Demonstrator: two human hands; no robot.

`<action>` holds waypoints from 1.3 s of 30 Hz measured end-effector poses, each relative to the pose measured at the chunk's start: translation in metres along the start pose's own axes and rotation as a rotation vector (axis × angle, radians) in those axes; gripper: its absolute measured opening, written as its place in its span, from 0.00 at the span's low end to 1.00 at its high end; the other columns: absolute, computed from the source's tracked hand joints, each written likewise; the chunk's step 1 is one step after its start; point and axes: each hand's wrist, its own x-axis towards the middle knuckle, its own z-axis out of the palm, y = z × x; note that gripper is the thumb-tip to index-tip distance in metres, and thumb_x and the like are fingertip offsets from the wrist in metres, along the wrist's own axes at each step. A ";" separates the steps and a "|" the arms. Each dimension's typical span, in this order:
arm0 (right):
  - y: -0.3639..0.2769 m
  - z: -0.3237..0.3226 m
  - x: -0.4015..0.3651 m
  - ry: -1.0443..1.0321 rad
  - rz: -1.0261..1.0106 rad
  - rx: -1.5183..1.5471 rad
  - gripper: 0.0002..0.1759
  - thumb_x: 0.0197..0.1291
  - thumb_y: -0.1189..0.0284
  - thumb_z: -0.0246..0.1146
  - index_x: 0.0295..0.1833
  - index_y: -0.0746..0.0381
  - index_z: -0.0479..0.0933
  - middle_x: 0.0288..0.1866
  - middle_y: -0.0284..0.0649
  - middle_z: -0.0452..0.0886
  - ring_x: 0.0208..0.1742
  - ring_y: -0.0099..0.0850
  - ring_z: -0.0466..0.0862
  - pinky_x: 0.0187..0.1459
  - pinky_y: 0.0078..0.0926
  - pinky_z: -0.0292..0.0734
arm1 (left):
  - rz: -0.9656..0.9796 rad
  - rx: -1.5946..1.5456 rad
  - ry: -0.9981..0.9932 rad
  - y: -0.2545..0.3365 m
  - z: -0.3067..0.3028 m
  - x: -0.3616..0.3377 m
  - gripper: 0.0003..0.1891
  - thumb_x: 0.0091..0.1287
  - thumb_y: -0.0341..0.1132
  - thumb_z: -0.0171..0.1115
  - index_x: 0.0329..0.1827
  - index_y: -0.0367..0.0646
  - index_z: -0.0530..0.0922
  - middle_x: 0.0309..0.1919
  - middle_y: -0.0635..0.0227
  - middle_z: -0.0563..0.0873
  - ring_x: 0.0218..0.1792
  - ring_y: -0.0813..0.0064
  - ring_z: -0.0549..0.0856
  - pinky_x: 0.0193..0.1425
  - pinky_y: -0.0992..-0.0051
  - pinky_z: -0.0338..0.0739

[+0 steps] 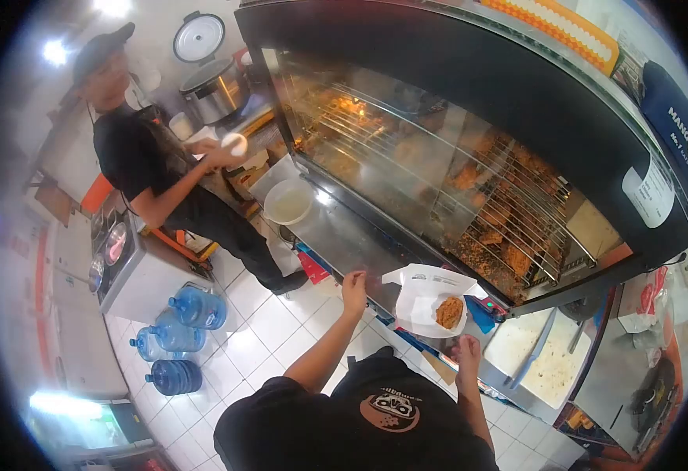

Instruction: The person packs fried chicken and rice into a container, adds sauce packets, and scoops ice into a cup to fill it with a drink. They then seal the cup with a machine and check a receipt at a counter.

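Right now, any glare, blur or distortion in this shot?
Head view throughout: fisheye curvature, black corners; ceiling light blown out; left side hazy; display cabinet's glass front milky; co-worker's hands soft; breaded fried piece on white paper reads fairly clearly.

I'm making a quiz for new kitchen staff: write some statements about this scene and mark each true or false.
1. A browned piece of food lies on the white paper. True.
2. A knife lies on the white cutting board. True.
3. The right hand grips that knife. False: it is beside the white paper.
4. Blue water bottles are on the tiled floor. True.
5. The other person is dressed in white. False: their shirt is black.
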 end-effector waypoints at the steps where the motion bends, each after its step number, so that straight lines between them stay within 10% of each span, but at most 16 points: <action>1: -0.001 0.005 0.006 -0.007 -0.028 -0.004 0.18 0.65 0.59 0.63 0.53 0.59 0.73 0.43 0.32 0.77 0.31 0.19 0.76 0.30 0.17 0.71 | 0.002 0.000 0.000 -0.001 -0.003 0.001 0.08 0.68 0.33 0.59 0.44 0.39 0.80 0.37 0.65 0.81 0.37 0.75 0.81 0.40 0.77 0.72; 9: 0.004 0.024 0.049 -0.039 0.073 -0.225 0.19 0.62 0.66 0.62 0.54 0.65 0.74 0.38 0.35 0.80 0.31 0.23 0.81 0.28 0.17 0.76 | -0.275 -0.441 0.093 0.027 -0.025 0.003 0.18 0.71 0.43 0.50 0.56 0.42 0.73 0.40 0.67 0.82 0.40 0.75 0.82 0.39 0.74 0.78; 11: 0.004 0.029 0.053 -0.077 0.071 -0.180 0.16 0.60 0.69 0.62 0.49 0.68 0.75 0.35 0.39 0.80 0.29 0.25 0.82 0.26 0.19 0.77 | 0.088 -0.269 0.137 0.055 -0.009 -0.018 0.18 0.71 0.44 0.51 0.57 0.43 0.73 0.45 0.65 0.82 0.47 0.73 0.82 0.46 0.71 0.79; 17: 0.005 0.041 0.049 -0.075 0.052 -0.174 0.15 0.57 0.74 0.59 0.49 0.70 0.76 0.35 0.42 0.82 0.29 0.27 0.83 0.27 0.22 0.79 | -0.152 -0.249 -0.210 0.011 -0.034 -0.005 0.19 0.74 0.40 0.50 0.62 0.37 0.69 0.52 0.63 0.80 0.55 0.69 0.80 0.57 0.66 0.77; 25: 0.015 0.043 0.054 -0.083 -0.024 -0.254 0.20 0.55 0.73 0.61 0.53 0.70 0.75 0.36 0.45 0.82 0.28 0.30 0.83 0.28 0.28 0.78 | -0.210 -0.148 -0.432 0.006 -0.001 -0.012 0.16 0.73 0.38 0.52 0.57 0.36 0.73 0.48 0.63 0.81 0.49 0.71 0.83 0.52 0.71 0.80; 30: 0.028 0.046 0.065 -0.054 -0.035 -0.364 0.15 0.55 0.79 0.60 0.50 0.68 0.77 0.40 0.40 0.82 0.35 0.26 0.82 0.35 0.23 0.80 | 0.000 0.102 -0.589 0.003 0.012 -0.015 0.10 0.69 0.35 0.54 0.44 0.40 0.79 0.28 0.74 0.77 0.28 0.83 0.72 0.30 0.79 0.65; 39: 0.012 0.042 0.047 -0.082 0.065 -0.185 0.12 0.51 0.76 0.63 0.43 0.64 0.75 0.34 0.40 0.81 0.34 0.30 0.82 0.33 0.31 0.77 | -0.389 0.072 -0.719 0.035 0.020 -0.020 0.19 0.61 0.30 0.57 0.57 0.41 0.73 0.40 0.72 0.79 0.33 0.79 0.77 0.37 0.77 0.75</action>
